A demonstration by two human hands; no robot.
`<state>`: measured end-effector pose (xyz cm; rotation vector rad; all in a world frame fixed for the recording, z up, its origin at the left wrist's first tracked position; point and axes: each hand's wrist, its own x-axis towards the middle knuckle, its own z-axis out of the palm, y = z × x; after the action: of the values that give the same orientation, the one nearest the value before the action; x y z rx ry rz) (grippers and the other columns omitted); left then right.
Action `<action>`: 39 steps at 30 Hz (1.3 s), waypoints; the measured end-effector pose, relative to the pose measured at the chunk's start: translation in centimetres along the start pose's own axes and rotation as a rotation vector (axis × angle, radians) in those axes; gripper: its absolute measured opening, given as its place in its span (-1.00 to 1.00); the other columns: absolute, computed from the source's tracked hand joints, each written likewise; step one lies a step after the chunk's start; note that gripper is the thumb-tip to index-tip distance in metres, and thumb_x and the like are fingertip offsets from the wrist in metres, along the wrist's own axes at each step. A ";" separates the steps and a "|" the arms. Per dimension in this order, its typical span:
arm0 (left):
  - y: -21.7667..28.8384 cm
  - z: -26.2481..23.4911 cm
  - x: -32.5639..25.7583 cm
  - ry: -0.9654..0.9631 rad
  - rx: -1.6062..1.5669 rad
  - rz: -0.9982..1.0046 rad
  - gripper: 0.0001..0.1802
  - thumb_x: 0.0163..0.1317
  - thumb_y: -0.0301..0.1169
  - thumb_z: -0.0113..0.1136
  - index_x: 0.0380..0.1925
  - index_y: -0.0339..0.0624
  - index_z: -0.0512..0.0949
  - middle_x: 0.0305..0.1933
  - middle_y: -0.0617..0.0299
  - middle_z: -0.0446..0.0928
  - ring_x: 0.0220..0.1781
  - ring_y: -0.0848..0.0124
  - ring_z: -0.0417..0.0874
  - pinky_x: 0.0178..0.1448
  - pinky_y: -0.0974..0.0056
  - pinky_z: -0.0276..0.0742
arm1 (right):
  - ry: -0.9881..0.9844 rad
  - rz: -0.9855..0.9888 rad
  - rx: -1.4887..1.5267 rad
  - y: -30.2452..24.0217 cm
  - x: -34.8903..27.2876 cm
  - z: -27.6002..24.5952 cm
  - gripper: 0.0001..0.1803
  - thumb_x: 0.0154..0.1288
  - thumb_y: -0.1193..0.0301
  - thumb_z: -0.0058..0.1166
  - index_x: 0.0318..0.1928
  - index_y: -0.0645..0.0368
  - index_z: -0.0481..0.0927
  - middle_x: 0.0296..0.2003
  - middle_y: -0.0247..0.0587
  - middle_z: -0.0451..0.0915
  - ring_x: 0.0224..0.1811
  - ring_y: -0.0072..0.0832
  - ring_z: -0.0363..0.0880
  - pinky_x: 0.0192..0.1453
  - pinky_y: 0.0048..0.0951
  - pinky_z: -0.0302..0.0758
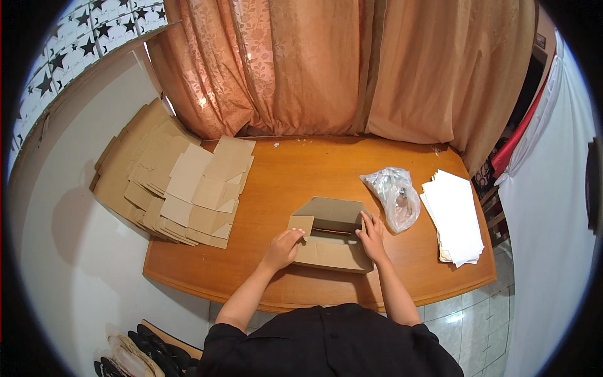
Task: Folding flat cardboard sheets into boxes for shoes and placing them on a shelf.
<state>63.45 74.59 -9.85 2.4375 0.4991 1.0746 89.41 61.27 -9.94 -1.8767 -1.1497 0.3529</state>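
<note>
Cardboard box [331, 235] lies half-folded on the wooden table [282, 176], left hand [282, 247] pinching its flap, right hand [372, 237] spread flat, curtains [326, 63] far.

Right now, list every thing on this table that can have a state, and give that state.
cardboard box: partly folded, flaps up, top open
left hand: on the box's left flap
right hand: pressing the box's right side
flat cardboard blanks: unfolded, stacked, overhanging the table's left edge
plastic bag: crumpled, lying on the table
white sheets: stacked flat
curtain: drawn shut
</note>
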 end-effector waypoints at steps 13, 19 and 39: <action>1.4 0.8 0.5 -0.490 0.307 -0.287 -0.62 0.22 -0.07 0.02 -0.07 -0.01 0.52 0.22 0.16 0.30 0.37 0.20 0.16 0.34 -0.37 -0.20 | -0.059 -0.009 0.101 1.5 -0.6 0.0 -0.32 0.00 0.31 0.12 0.22 -0.02 0.32 0.29 0.18 0.05 0.36 0.05 -0.02 0.40 -0.13 -0.01; 1.4 1.2 -0.4 -0.331 0.284 -0.242 -0.64 0.15 -0.08 0.09 -0.16 -0.04 0.53 0.17 0.14 0.32 0.33 0.17 0.20 0.32 -0.36 -0.14 | -0.032 -0.049 -0.157 0.0 -1.3 -0.1 0.00 -0.22 0.34 0.36 0.31 -0.06 0.11 0.27 0.16 0.06 0.33 0.06 0.04 0.36 -0.08 0.08; 1.4 1.0 -0.1 -0.304 0.225 -0.192 -0.54 0.11 -0.16 0.14 0.04 0.02 0.42 0.16 0.03 0.30 0.28 0.06 0.23 0.36 -0.11 0.00 | -0.019 0.078 -0.359 -1.4 -0.9 -0.4 -0.01 -0.20 0.29 0.38 0.28 0.02 0.13 0.09 0.07 0.27 0.17 -0.03 0.26 0.22 -0.15 0.26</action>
<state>64.34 73.06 -9.81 2.6181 0.7661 0.5829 88.33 60.58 -8.76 -2.2378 -1.2162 0.2173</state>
